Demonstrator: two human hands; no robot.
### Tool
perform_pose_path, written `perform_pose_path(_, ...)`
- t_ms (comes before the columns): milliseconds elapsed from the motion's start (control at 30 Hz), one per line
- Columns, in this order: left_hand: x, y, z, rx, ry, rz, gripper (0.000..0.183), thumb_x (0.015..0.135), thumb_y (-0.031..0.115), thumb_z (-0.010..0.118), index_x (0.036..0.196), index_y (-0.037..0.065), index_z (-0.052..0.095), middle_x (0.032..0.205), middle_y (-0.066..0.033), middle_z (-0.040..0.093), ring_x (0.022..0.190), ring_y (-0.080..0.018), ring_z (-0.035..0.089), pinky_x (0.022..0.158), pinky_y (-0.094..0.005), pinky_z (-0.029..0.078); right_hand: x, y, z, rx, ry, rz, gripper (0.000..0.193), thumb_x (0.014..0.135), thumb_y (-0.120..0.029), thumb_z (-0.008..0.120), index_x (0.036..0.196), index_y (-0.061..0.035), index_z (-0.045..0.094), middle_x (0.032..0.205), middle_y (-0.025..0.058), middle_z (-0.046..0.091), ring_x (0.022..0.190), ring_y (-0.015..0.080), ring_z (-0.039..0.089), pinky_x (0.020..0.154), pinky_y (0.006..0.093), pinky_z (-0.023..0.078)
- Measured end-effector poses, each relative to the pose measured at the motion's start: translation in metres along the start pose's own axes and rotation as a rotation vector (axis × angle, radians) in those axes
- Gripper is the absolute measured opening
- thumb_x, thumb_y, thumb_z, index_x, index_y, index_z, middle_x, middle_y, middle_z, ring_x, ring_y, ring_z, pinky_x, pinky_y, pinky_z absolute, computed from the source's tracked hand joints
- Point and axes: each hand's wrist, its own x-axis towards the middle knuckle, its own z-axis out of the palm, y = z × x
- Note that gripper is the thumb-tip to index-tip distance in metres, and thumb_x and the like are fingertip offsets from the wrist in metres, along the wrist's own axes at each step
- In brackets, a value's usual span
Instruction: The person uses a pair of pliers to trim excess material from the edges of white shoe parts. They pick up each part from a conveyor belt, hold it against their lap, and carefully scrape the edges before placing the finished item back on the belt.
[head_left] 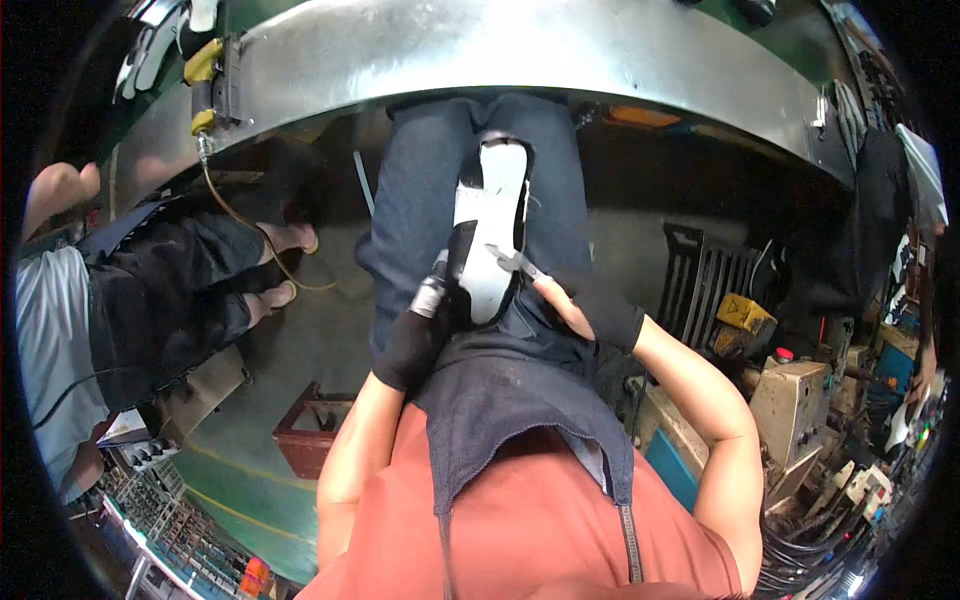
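A shoe (487, 230) lies bottom up across my lap, its white underside facing me and its black sides showing at the edges. My left hand (430, 320), in a black glove with silvery tape on a finger, is closed round the shoe's near left side. From the right, my right hand (585, 308), in a black glove with bare fingertips, grips a small metal hand tool (522, 264). The tool's head lies over the white underside, near its middle; its exact kind is unclear.
A curved metal bench (520, 50) runs beyond my knees. On it, at left, sits a yellow-and-black tool (205, 85) with a hose. Another person (130, 300) sits at left. A red-brown stool (312, 430), a dark slatted chair (690, 285) and machinery (790, 410) stand around me.
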Motion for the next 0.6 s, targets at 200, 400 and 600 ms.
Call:
perform_pose_path(200, -0.013, 0.053, 0.096, 0.441, 0.195, 0.159, 0.048, 0.097, 0.036, 0.042, 0.131, 0.002, 0.041, 0.120, -0.0109, 0.055, 0.107, -0.0212, 0.055, 0.091, -0.0321, 0.044, 0.002, -0.015, -0.020, 0.146, -0.256, 0.503, 0.051, 0.097, -0.043, 0.036, 0.097, 0.0013, 0.061, 0.086, 0.0224, 0.065, 0.081, 0.0341, 0.064, 0.072, 0.0411, 0.048)
perform_pose_path(400, 0.003, 0.021, 0.049, 0.818, 0.009, 0.210, 0.046, 0.084, 0.038, 0.063, 0.114, 0.005, 0.054, 0.107, -0.0155, 0.058, 0.103, -0.0288, 0.055, 0.090, -0.0392, 0.042, 0.011, -0.095, -0.035, -0.217, -0.111, -0.194, 0.044, 0.093, -0.039, 0.047, 0.085, 0.0016, 0.063, 0.081, 0.0234, 0.062, 0.074, 0.0372, 0.062, 0.065, 0.0430, 0.047)
perform_pose_path(600, -0.019, 0.046, 0.065, 1.365, -0.090, 0.634, 0.090, 0.073, 0.032, 0.078, 0.139, 0.002, 0.025, 0.134, -0.0231, 0.041, 0.120, -0.0341, 0.046, 0.101, -0.0402, 0.036, 0.008, -0.055, -0.013, -0.456, -0.114, -0.167, 0.031, 0.091, -0.030, 0.055, 0.083, 0.0001, 0.059, 0.074, 0.0206, 0.057, 0.065, 0.0372, 0.055, 0.060, 0.0416, 0.044)
